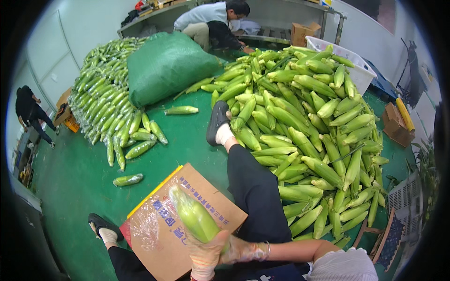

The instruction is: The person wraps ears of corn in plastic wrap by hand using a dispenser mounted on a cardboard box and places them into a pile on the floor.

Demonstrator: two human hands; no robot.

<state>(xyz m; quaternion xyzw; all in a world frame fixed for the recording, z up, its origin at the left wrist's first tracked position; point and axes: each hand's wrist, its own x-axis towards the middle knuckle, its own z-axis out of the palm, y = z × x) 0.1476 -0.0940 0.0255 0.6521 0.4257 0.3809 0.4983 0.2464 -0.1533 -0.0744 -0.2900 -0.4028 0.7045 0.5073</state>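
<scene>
A husk-covered ear of corn (197,217) rises at a slant over the cardboard box between my legs. Clear plastic film shows around its pale tip. My left hand (207,253) grips the lower end of the ear from the near side. From the right, my right hand (237,248) closes on the same lower end, and the fingers partly hide it. Both hands wear thin, patterned coverings. On the printed cardboard box (225,207), clear cling film (146,224) lies crumpled, left of the ear.
Unwrapped corn (309,105) is heaped beside my right leg. Film-wrapped ears (102,102) are piled at the left, near a full green sack (168,66). A person (214,24) crouches behind the heaps; another person (33,112) stands far left. A white crate (362,66) stands back right.
</scene>
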